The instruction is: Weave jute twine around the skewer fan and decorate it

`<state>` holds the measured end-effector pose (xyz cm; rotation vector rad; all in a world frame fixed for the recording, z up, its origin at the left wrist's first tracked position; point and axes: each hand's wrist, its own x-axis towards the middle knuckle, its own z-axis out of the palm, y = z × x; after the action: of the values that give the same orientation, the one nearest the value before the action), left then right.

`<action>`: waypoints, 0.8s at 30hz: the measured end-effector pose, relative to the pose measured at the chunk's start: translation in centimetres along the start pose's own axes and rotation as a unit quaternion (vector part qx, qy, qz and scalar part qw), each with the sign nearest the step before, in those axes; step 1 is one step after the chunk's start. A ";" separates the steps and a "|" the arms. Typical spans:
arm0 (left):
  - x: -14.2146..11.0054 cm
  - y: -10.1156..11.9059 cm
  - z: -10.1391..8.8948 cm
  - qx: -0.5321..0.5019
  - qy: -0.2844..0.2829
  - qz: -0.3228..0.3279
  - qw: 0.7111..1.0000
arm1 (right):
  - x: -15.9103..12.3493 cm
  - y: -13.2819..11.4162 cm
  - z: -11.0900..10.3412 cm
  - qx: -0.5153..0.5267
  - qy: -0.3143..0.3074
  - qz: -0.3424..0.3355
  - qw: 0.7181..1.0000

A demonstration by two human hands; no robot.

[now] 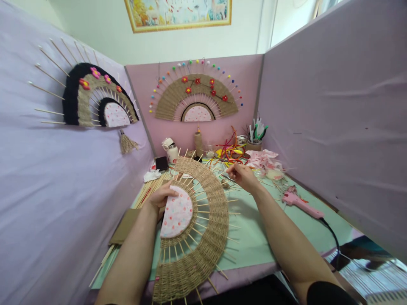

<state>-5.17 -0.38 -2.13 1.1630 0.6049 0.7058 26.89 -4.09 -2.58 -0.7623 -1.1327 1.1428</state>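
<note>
Gripping the woven fan (219, 207) by its straight side with the left hand (160, 195), with the thumb pressed on the fabric half-circle (178, 212) and the other fingers mostly hidden behind. Tilted over the left part of the desk (254, 237), apparently reaching past the near edge. Holding the right hand (243, 176) over the desk, with fingertips pinched together; cannot tell whether on a strand. Could let the fan swing through one-sided support, or snag the projecting sticks (233, 213) on the near edge.
</note>
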 end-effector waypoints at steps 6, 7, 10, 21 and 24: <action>0.5 -0.1 -0.6 0.012 0.044 0.004 0.999 | 0.0 0.1 0.2 0.015 -0.012 -0.005 1.000; 0.5 -0.1 -0.6 0.013 0.049 0.008 0.999 | 0.1 0.2 0.2 0.021 -0.011 -0.007 1.000; 0.5 0.0 -0.4 0.015 0.061 0.028 0.998 | 0.3 0.4 0.3 0.027 -0.016 0.003 1.000; 0.9 0.3 0.0 -0.019 0.099 0.056 0.993 | 0.3 1.2 0.0 0.037 -0.057 0.066 0.995; 0.9 0.5 0.5 -0.028 0.115 0.044 0.992 | 0.4 1.4 -0.2 0.008 -0.066 0.055 0.996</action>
<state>-4.36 0.12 -1.58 1.0693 0.7249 0.9355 26.67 -3.32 -3.78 -0.7543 -1.2017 1.3093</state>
